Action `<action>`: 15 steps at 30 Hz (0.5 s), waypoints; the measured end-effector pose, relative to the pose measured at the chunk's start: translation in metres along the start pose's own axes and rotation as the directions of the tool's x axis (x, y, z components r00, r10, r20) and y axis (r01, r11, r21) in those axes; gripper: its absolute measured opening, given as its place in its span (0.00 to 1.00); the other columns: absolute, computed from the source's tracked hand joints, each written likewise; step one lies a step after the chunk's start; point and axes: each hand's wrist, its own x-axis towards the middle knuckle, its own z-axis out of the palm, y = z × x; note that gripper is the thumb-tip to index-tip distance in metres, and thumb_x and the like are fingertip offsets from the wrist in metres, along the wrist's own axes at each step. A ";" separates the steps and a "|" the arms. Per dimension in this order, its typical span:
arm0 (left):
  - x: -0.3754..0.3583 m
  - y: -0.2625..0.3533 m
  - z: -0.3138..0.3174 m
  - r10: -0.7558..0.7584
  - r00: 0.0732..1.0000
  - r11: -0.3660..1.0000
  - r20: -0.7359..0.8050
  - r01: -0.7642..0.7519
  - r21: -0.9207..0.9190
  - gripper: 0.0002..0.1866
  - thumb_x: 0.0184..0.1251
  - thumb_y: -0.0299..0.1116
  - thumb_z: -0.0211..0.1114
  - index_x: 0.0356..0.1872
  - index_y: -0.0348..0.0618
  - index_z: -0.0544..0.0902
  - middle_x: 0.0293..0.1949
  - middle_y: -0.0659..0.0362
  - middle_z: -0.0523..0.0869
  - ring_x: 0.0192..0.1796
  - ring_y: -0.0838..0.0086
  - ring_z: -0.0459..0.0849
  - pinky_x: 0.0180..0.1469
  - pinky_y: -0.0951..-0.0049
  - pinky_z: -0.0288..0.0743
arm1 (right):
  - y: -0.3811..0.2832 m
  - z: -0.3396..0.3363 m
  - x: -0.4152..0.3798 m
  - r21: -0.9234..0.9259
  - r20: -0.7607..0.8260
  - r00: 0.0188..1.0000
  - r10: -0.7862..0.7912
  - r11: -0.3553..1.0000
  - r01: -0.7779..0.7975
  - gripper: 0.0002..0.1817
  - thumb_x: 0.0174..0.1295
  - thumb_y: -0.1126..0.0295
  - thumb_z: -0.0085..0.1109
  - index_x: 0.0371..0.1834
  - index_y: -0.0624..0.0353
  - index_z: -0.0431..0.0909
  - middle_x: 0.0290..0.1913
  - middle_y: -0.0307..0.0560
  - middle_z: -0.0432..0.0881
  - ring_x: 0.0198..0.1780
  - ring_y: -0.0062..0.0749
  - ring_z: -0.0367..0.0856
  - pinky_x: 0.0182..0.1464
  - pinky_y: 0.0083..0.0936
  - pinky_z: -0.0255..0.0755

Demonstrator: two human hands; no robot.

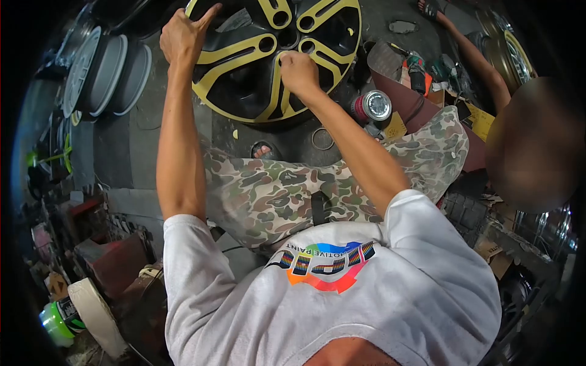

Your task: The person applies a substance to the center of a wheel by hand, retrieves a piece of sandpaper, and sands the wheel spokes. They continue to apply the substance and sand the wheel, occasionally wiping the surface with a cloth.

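Observation:
A black wheel rim with yellow-faced spokes [235,53] lies in front of my knees at the top of the view. My left hand [182,36] is at its left edge, thumb stretched out over the rim and fingers spread along the side. Near the hub, my right hand [298,72] rests on a yellow spoke with its fingers curled together; what they hold, if anything, is hidden. A grey patch [235,20] shows on the dark part of the rim beside my left hand.
An open-topped tin [372,107] and a tape ring [322,139] are right of my knees. Beyond lies a green power tool [416,72]. Another person's arm [479,53] reaches in at the right. Silver rims [107,73] stand at the left.

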 end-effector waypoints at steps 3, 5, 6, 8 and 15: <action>0.005 -0.013 0.013 0.016 0.999 0.999 -0.045 -0.015 0.039 0.52 0.54 0.84 0.62 0.44 0.32 0.86 0.37 0.38 0.91 0.44 0.43 0.92 0.47 0.49 0.85 | -0.027 -0.024 -0.020 -0.667 0.346 0.868 -0.355 0.558 0.494 0.10 0.60 0.72 0.60 0.35 0.68 0.86 0.33 0.63 0.89 0.38 0.54 0.92 0.42 0.43 0.85; 0.004 -0.012 0.013 0.024 0.998 0.999 -0.061 -0.021 0.039 0.52 0.54 0.84 0.62 0.44 0.32 0.86 0.37 0.39 0.91 0.43 0.43 0.92 0.47 0.50 0.85 | -0.023 -0.041 -0.018 -0.656 0.442 0.811 -0.384 0.478 0.584 0.10 0.60 0.72 0.60 0.35 0.68 0.86 0.32 0.62 0.89 0.38 0.52 0.92 0.42 0.43 0.85; 0.002 -0.007 0.009 0.029 0.999 0.999 -0.039 -0.028 0.016 0.51 0.54 0.83 0.63 0.43 0.32 0.86 0.37 0.39 0.91 0.43 0.44 0.92 0.46 0.50 0.85 | -0.023 -0.049 -0.015 -0.629 0.535 0.739 -0.409 0.391 0.672 0.10 0.60 0.72 0.60 0.36 0.68 0.86 0.31 0.60 0.89 0.38 0.51 0.92 0.41 0.42 0.84; 0.001 -0.007 0.005 0.019 1.000 1.000 -0.017 -0.019 -0.001 0.51 0.55 0.83 0.63 0.43 0.32 0.86 0.36 0.39 0.91 0.42 0.44 0.92 0.45 0.50 0.85 | -0.025 -0.052 -0.009 -0.632 0.585 0.682 -0.438 0.281 0.722 0.08 0.58 0.71 0.62 0.34 0.63 0.87 0.31 0.58 0.89 0.36 0.50 0.92 0.40 0.42 0.85; 0.002 -0.004 0.010 0.052 0.998 0.999 -0.025 -0.052 -0.008 0.50 0.56 0.82 0.64 0.42 0.31 0.86 0.35 0.39 0.91 0.41 0.43 0.92 0.45 0.50 0.85 | -0.017 -0.055 0.031 -0.171 0.553 0.833 0.028 0.982 0.081 0.14 0.72 0.64 0.56 0.36 0.62 0.86 0.27 0.40 0.77 0.28 0.29 0.75 0.34 0.28 0.69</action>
